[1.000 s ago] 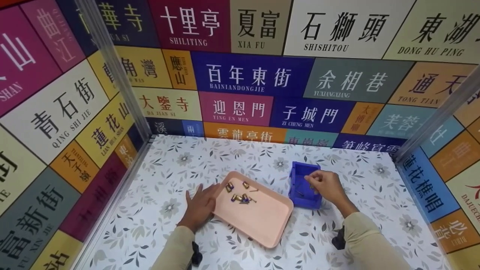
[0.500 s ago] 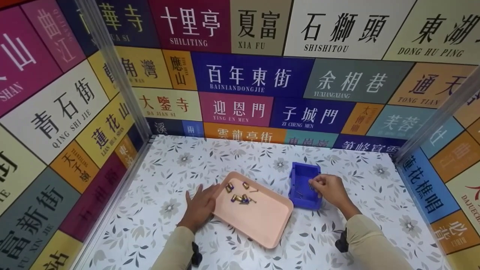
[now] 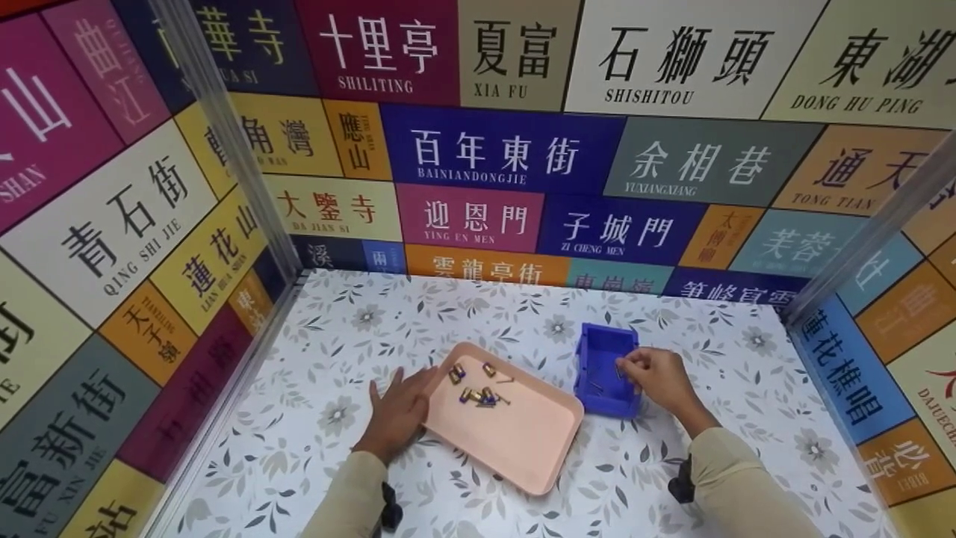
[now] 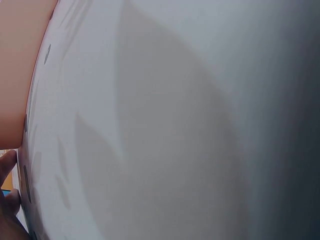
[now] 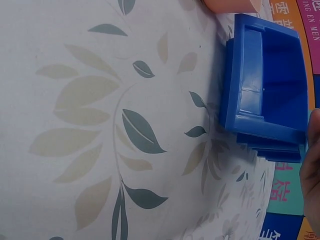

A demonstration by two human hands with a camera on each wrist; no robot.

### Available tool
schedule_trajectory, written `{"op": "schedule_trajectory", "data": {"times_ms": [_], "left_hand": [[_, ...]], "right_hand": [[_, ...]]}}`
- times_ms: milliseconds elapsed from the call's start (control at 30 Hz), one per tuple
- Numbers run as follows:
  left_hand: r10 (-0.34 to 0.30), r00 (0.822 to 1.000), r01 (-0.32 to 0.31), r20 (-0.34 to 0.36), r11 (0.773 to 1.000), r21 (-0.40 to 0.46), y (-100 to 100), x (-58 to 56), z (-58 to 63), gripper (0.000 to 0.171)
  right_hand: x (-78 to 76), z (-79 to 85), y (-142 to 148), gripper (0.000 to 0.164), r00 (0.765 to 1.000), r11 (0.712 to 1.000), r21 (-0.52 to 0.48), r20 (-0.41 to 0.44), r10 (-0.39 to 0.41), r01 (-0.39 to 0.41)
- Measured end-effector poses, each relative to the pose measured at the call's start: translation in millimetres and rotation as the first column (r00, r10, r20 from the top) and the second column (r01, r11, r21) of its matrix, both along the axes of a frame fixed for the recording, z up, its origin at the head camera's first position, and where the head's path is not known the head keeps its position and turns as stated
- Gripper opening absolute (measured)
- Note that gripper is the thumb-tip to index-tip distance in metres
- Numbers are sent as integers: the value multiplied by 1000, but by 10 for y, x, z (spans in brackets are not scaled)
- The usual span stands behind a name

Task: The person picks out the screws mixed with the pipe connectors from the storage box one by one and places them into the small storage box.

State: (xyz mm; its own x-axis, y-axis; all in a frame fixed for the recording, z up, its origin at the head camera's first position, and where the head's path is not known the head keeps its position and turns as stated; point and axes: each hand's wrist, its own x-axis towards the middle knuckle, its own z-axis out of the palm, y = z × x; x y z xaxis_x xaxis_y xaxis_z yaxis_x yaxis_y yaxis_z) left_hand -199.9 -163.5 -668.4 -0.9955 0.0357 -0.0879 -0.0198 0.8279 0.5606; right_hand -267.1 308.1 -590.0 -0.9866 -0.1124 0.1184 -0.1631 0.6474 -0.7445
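My left hand rests with extended fingers at the left edge of a pink tray. In the tray lie several short gold-and-purple cylinders and some thin metal pieces like screws or nails. Over the right side of a blue bin, my right hand pinches a thin metal piece between thumb and fingers. More thin pieces lie on the bin's floor. The right wrist view shows the bin's outer wall and only part of the hand.
The tray and bin stand close together on a table with a flower-and-leaf cover. Sign-printed walls enclose the back and both sides, with clear corner strips. In the left wrist view the tray's side shows at upper left.
My right hand has shifted a little right, from over the middle of the bin to its right wall, then held nearly still. My left hand and the tray have not moved.
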Motion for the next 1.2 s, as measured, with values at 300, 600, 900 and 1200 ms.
{"op": "schedule_trajectory", "data": {"times_ms": [300,600,900,1200], "left_hand": [[-39,998,39,-49,999,5,-42,37,18,49],[-31,999,32,-24,999,18,-37,19,1,49],[-10,1000,10,9,998,58,-38,13,5,49],[-20,1000,21,-13,999,39,-36,27,26,49]], "right_hand": [[0,-6,18,21,1000,1000,0,12,3,-3],[-6,0,19,24,1000,1000,-18,21,-1,2],[-8,-6,17,23,1000,1000,-7,25,-9,9],[-2,11,-116,24,1000,999,-34,8,13,-13]]}}
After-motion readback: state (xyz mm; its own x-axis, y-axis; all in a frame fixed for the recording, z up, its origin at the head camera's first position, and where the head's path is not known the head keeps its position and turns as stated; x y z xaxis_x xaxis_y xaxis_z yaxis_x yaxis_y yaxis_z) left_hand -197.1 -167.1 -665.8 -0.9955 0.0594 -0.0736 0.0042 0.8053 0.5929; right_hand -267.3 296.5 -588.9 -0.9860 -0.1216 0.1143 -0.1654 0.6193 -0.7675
